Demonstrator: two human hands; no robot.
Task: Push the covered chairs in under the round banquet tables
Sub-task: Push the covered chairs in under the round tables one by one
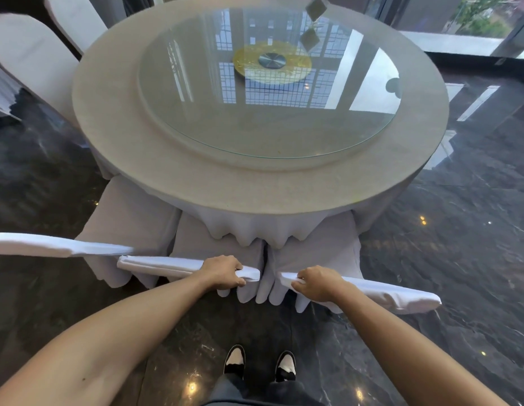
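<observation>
At lower centre, the left hand (224,272) and right hand (318,284) each close on a covered chair (172,266) top; both seats appear tucked under the round surface (167,171). Chairs at upper left (29,54) remain pulled out.

Left hand (222,272), right hand (318,284), fingers curled.

A dark, glossy marble floor (448,259) mirrors small ceiling lights. Along the far side, large windows (460,16) admit daylight, with green trees (483,13) visible outside above a pale sill (448,42).
</observation>
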